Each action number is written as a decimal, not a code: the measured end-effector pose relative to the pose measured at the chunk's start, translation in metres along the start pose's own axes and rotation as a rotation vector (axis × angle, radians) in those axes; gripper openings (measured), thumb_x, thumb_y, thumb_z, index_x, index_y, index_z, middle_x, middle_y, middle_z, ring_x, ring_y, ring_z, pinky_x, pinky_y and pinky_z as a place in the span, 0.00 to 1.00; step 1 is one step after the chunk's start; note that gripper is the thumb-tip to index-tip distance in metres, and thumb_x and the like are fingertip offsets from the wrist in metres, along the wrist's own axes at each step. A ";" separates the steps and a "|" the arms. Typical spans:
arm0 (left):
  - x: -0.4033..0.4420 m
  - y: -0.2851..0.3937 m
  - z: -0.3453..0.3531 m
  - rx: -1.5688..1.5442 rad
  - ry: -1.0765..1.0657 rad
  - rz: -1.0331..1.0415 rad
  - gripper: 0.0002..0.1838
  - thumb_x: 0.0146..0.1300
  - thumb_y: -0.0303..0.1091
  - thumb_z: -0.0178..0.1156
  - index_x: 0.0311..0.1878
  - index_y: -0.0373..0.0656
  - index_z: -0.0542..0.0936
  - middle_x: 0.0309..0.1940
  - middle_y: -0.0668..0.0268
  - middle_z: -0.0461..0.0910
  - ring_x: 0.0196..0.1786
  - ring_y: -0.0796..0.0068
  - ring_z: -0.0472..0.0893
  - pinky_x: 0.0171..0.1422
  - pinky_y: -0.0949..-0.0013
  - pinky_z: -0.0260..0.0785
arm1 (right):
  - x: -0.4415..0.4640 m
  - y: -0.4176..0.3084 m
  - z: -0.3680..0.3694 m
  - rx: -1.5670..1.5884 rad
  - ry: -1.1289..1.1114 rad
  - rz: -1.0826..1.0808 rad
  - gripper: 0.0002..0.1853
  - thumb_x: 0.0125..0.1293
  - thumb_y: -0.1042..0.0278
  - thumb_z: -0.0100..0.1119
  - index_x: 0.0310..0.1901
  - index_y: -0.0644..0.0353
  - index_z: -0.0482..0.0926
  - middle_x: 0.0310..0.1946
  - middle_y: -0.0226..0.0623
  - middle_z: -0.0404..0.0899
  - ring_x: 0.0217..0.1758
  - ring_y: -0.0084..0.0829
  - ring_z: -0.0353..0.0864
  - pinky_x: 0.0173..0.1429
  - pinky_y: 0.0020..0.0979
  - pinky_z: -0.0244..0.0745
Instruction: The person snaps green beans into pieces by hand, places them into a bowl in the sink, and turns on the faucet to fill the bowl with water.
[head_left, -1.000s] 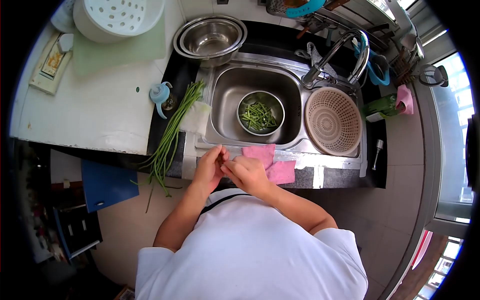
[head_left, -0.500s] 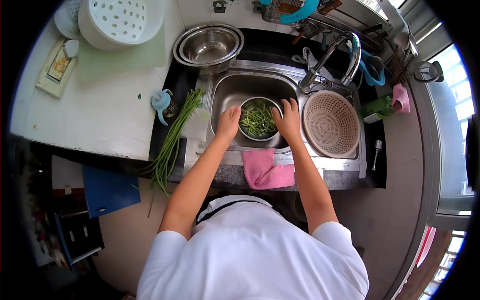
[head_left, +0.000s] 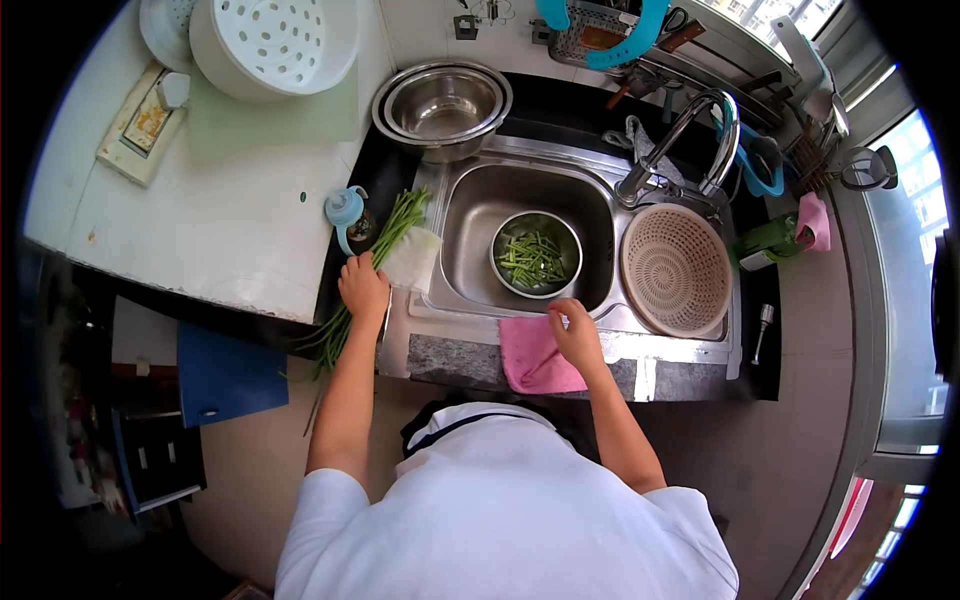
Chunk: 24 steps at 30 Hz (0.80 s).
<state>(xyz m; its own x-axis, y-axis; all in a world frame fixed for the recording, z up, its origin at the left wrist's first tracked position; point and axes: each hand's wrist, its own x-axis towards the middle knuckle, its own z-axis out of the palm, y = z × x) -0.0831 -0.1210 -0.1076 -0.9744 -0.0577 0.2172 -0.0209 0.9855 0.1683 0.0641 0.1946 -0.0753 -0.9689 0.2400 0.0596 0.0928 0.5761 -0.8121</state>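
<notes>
My left hand (head_left: 364, 287) is on a bunch of long thin green garlic scapes (head_left: 403, 220) lying along the counter left of the sink, its fingers curled over the stalks. My right hand (head_left: 577, 335) is above the sink's front edge, beside a pink cloth (head_left: 532, 357). Its fingers are bent together, and whatever they may hold is hidden. A steel bowl (head_left: 573, 275) with short cut green pieces (head_left: 532, 258) stands in the sink basin (head_left: 470, 215), with neither hand touching it. A whitish translucent sheet (head_left: 412, 262) lies beside the stalks.
A beige strainer basket (head_left: 676, 270) sits right of the basin, below the faucet (head_left: 722, 140). Nested steel bowls (head_left: 440, 105) stand behind. Left are a blue-topped bottle (head_left: 346, 208) and a white perforated container (head_left: 270, 45). A green bottle (head_left: 770, 243) is at the right.
My left hand has left the bowl and moved left onto the garlic scapes. My right hand has drawn back from the bowl toward the front edge, fingers closing. The view has shifted slightly.
</notes>
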 end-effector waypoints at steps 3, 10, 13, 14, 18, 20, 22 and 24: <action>0.005 -0.007 0.001 -0.041 0.109 0.079 0.16 0.50 0.31 0.60 0.44 0.43 0.74 0.38 0.61 0.73 0.44 0.59 0.73 0.46 0.59 0.67 | -0.001 -0.003 -0.001 -0.008 0.018 -0.007 0.06 0.58 0.72 0.54 0.36 0.62 0.77 0.36 0.42 0.77 0.39 0.43 0.76 0.43 0.35 0.71; 0.013 -0.007 -0.029 -0.291 0.134 0.028 0.14 0.60 0.32 0.53 0.49 0.41 0.71 0.41 0.55 0.76 0.43 0.52 0.75 0.43 0.57 0.69 | -0.012 -0.011 0.002 -0.003 -0.034 0.003 0.06 0.57 0.73 0.52 0.35 0.62 0.77 0.36 0.42 0.77 0.39 0.43 0.76 0.42 0.35 0.71; 0.018 -0.016 -0.039 -0.461 0.190 0.108 0.14 0.66 0.37 0.48 0.48 0.39 0.71 0.38 0.54 0.77 0.43 0.50 0.75 0.45 0.59 0.67 | -0.013 -0.010 0.007 0.006 -0.045 0.019 0.06 0.58 0.72 0.52 0.36 0.60 0.77 0.36 0.40 0.77 0.37 0.43 0.76 0.41 0.34 0.71; 0.021 -0.019 -0.042 -0.534 0.128 0.075 0.15 0.66 0.39 0.47 0.48 0.38 0.71 0.38 0.53 0.77 0.44 0.49 0.74 0.46 0.59 0.67 | -0.012 -0.010 0.007 0.010 -0.050 0.012 0.06 0.58 0.72 0.52 0.36 0.60 0.77 0.36 0.40 0.77 0.37 0.43 0.76 0.41 0.34 0.71; 0.032 -0.039 -0.057 -0.700 -0.096 -0.012 0.16 0.68 0.42 0.46 0.45 0.38 0.73 0.30 0.60 0.76 0.32 0.63 0.76 0.34 0.67 0.67 | -0.008 -0.014 0.009 -0.001 -0.082 0.002 0.06 0.58 0.72 0.52 0.36 0.60 0.77 0.36 0.40 0.77 0.36 0.42 0.77 0.41 0.34 0.71; 0.025 -0.031 -0.093 -1.196 -0.411 -0.231 0.17 0.69 0.43 0.45 0.44 0.38 0.73 0.22 0.71 0.68 0.19 0.83 0.66 0.21 0.77 0.57 | -0.004 -0.021 0.007 0.016 -0.107 0.014 0.07 0.59 0.72 0.52 0.37 0.61 0.77 0.37 0.42 0.77 0.37 0.41 0.78 0.41 0.34 0.72; 0.009 -0.008 -0.134 -1.285 -0.449 -0.271 0.16 0.69 0.43 0.44 0.43 0.39 0.72 0.20 0.78 0.60 0.15 0.92 0.54 0.17 0.82 0.46 | 0.002 -0.031 0.006 0.089 -0.121 -0.016 0.07 0.59 0.72 0.53 0.38 0.61 0.77 0.37 0.42 0.77 0.38 0.41 0.78 0.42 0.34 0.72; -0.003 -0.002 -0.154 -1.315 -0.622 -0.222 0.15 0.70 0.42 0.44 0.43 0.38 0.72 0.20 0.77 0.61 0.15 0.91 0.55 0.18 0.82 0.48 | 0.011 -0.051 0.002 0.162 -0.131 -0.039 0.07 0.59 0.72 0.53 0.39 0.62 0.76 0.37 0.42 0.77 0.39 0.41 0.78 0.42 0.34 0.72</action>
<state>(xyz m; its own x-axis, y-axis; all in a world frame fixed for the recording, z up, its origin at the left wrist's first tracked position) -0.0460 -0.1473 0.0394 -0.9228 0.2269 -0.3113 -0.2971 0.0953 0.9501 0.0484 0.1660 -0.0346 -0.9936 0.1103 0.0249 0.0272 0.4473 -0.8939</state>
